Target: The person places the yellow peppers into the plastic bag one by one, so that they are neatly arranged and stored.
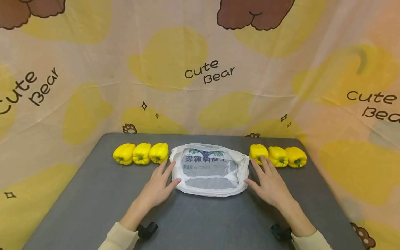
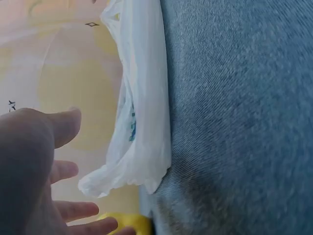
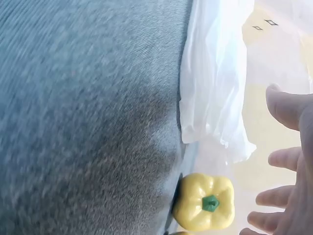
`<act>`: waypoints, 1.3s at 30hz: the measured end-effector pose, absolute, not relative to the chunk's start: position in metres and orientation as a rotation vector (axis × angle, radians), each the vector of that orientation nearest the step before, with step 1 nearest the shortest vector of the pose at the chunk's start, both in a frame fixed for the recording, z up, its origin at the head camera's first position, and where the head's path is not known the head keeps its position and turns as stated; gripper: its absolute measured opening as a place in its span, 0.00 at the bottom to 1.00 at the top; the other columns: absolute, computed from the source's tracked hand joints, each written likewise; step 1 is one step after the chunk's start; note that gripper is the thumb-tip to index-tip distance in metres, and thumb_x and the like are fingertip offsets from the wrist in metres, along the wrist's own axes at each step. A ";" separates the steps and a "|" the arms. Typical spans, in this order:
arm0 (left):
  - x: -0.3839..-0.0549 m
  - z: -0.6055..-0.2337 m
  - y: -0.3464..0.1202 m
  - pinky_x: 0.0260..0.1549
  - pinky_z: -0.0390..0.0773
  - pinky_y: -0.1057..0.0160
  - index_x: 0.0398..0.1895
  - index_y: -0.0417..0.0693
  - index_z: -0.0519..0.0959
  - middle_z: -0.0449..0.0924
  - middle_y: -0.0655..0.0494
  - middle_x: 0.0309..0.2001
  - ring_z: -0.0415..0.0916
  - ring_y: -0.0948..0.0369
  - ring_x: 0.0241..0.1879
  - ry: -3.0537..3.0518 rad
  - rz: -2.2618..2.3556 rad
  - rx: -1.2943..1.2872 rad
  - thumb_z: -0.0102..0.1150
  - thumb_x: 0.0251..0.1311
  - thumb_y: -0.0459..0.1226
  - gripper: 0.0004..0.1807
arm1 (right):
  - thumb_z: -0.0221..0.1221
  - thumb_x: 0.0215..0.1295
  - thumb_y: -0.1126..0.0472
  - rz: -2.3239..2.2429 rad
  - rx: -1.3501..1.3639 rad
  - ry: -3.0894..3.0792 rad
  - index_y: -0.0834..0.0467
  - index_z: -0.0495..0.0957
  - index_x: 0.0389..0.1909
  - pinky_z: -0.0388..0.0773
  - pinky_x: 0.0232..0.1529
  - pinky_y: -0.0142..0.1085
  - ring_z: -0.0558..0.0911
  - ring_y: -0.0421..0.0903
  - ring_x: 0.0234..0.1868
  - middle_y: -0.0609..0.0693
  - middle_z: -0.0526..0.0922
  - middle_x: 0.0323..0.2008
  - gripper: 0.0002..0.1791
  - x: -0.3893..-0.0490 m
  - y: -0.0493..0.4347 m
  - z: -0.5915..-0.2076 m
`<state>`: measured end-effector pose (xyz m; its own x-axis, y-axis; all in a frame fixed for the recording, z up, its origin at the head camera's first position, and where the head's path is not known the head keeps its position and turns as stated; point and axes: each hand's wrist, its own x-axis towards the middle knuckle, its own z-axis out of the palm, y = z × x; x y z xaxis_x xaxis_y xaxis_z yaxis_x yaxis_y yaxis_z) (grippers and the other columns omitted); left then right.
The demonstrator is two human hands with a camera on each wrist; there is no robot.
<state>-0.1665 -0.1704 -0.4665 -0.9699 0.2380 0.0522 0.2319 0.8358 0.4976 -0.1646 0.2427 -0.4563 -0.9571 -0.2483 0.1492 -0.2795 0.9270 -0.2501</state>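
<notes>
A white plastic bag (image 1: 210,191) with printed lettering stands mid-table, its mouth spread wide and facing up. My left hand (image 1: 158,185) is at the bag's left side, fingers extended and thumb near the rim. On the opposite side my right hand (image 1: 271,182) mirrors it, fingers spread, fingertips overlapping the nearest yellow bell pepper (image 1: 258,152) in the head view. Neither hand grips anything. In the left wrist view the bag (image 2: 144,98) rises beside the spread fingers. The right wrist view has the bag (image 3: 212,73) and a bell pepper (image 3: 204,201) with a green stem.
Three yellow bell peppers (image 1: 141,153) line up left of the bag near the table's back edge. Two more, a middle pepper (image 1: 278,156) and an outer pepper (image 1: 296,157), complete the right row. The grey cloth-covered table (image 1: 212,222) meets a patterned curtain (image 1: 162,62) behind.
</notes>
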 end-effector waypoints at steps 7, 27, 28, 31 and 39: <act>-0.180 -0.477 -0.170 0.65 0.65 0.34 0.78 0.48 0.61 0.54 0.34 0.76 0.59 0.36 0.72 2.939 1.083 0.391 0.56 0.73 0.50 0.36 | 0.54 0.72 0.35 0.402 0.424 -2.963 0.57 0.56 0.79 0.59 0.66 0.70 0.50 0.71 0.76 0.69 0.48 0.78 0.45 -0.166 0.245 -0.455; -0.211 -0.501 -0.169 0.60 0.76 0.46 0.70 0.44 0.70 0.67 0.40 0.71 0.68 0.44 0.67 2.706 1.581 0.242 0.67 0.66 0.38 0.31 | 0.56 0.72 0.37 0.515 0.376 -2.933 0.58 0.56 0.79 0.61 0.63 0.72 0.54 0.72 0.75 0.70 0.50 0.77 0.44 -0.168 0.252 -0.445; -0.210 -0.502 -0.169 0.59 0.77 0.46 0.70 0.44 0.71 0.68 0.40 0.70 0.70 0.44 0.66 2.699 1.594 0.231 0.67 0.65 0.38 0.31 | 0.56 0.72 0.37 0.520 0.374 -2.931 0.58 0.56 0.79 0.61 0.63 0.72 0.54 0.72 0.75 0.70 0.50 0.77 0.44 -0.169 0.252 -0.444; -0.210 -0.502 -0.169 0.57 0.78 0.46 0.69 0.43 0.72 0.70 0.39 0.68 0.73 0.45 0.61 2.692 1.622 0.204 0.69 0.63 0.36 0.31 | 0.55 0.73 0.37 0.525 0.367 -2.932 0.58 0.56 0.79 0.61 0.63 0.73 0.54 0.72 0.74 0.70 0.49 0.77 0.44 -0.170 0.253 -0.443; -0.211 -0.504 -0.169 0.54 0.80 0.47 0.68 0.45 0.72 0.72 0.37 0.66 0.78 0.45 0.55 2.711 1.628 0.128 0.70 0.62 0.35 0.31 | 0.55 0.73 0.38 0.543 0.357 -2.951 0.58 0.55 0.79 0.60 0.63 0.74 0.54 0.72 0.74 0.70 0.48 0.77 0.44 -0.174 0.254 -0.438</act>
